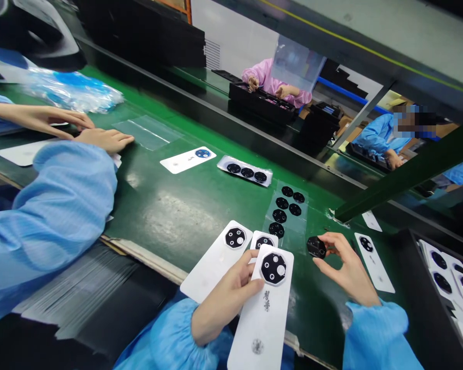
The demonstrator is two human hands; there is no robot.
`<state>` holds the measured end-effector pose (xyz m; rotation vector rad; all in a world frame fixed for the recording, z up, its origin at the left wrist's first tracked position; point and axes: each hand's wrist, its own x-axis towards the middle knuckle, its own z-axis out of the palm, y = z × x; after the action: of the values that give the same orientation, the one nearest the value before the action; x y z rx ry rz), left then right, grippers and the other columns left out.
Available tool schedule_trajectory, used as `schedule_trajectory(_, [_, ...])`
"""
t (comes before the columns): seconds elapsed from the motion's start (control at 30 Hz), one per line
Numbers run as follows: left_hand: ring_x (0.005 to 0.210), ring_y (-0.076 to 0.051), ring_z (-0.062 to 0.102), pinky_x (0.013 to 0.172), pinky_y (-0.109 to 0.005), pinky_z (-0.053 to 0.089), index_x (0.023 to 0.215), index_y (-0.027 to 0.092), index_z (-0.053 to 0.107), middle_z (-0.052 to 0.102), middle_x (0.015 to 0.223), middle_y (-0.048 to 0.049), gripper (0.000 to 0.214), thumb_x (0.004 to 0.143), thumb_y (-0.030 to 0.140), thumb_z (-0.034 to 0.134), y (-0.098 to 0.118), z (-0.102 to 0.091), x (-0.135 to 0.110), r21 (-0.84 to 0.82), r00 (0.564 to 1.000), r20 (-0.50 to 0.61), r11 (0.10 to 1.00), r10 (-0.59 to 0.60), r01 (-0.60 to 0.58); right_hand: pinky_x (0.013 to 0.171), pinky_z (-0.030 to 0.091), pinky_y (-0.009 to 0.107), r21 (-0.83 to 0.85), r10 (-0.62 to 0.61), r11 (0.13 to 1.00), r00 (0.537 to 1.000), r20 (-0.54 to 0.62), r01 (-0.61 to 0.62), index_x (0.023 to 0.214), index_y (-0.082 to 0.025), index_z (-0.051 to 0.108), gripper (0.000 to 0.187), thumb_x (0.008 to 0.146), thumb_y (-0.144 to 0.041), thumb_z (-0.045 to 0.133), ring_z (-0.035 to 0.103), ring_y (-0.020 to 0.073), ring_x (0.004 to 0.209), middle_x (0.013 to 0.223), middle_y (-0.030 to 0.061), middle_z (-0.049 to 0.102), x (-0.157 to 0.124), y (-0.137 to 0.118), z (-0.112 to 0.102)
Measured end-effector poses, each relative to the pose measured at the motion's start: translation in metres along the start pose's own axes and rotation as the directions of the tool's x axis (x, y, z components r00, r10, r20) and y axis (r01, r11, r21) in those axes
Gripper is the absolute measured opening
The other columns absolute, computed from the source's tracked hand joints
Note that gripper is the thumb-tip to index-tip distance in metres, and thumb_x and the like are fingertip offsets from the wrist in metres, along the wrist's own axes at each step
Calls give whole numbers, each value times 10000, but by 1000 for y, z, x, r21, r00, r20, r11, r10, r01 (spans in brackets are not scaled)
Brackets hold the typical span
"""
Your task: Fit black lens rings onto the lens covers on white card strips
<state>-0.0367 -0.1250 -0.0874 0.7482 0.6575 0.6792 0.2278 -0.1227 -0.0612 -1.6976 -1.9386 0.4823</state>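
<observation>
My left hand [235,293] grips a white phone back cover [262,318] by its edge, thumb on the front; it has a black eight-sided camera area with round openings. Between the thumb and fingers of my right hand [343,262] is a black eight-sided camera lens cover [316,247], lifted off the green table. Behind the held cover lie another white back cover [216,262] and a part-hidden one [264,239]. Beyond them, several black lens covers [280,216] rest on a clear film sheet [299,226].
A black box [409,257] holding white covers stands at right, beside a single cover [374,262]. A clear tray [245,170] carries three lens covers. At left, a co-worker's hands [104,139] rest near another cover [23,152]. A green post [409,169] slants across the right.
</observation>
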Motion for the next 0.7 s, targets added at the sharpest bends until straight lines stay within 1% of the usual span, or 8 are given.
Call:
schedule_trajectory(0.17, [819,-194,637,714,-294,469,1106,215,430,665,969,-42,386,777,292,617,7,7,-3,26,1000,6,999,-27,27,821,493,379,-17,25,1000,1000,14,-25,1102,-273,488,305,810,-284,574,553,205,916,1139,64,471,-22,-11,-6])
schedule_trajectory(0.27, [847,-200,637,734,-301,470,1127,211,412,667,972,-45,393,789,273,604,9,11,-3,26,999,14,999,-33,33,799,492,370,-25,31,999,999,29,-30,1121,-294,482,340,798,-280,586,550,213,920,1143,58,473,-31,-18,-8])
schedule_trajectory(0.4, [847,-199,641,733,-301,475,1118,212,411,670,975,-46,365,802,249,588,10,13,-3,18,999,27,999,-45,44,774,486,370,-42,48,998,998,44,-46,1147,-306,465,373,794,-255,577,544,200,850,1105,57,472,-38,-28,-9])
schedule_trajectory(0.53, [851,-201,642,737,-306,477,1111,204,413,667,990,-56,361,799,243,591,10,13,-2,15,999,31,999,-37,36,724,491,356,-76,15,997,998,59,-11,1141,-310,450,371,797,-238,572,526,178,764,1029,52,471,-40,-33,-8])
schedule_trajectory(0.7, [839,-201,642,741,-320,478,1117,196,405,660,1007,-66,382,793,249,600,8,11,-2,15,999,31,999,-29,29,689,509,338,-124,-36,991,994,99,49,1161,-294,429,378,813,-261,572,527,165,728,1018,61,473,-40,-34,-8])
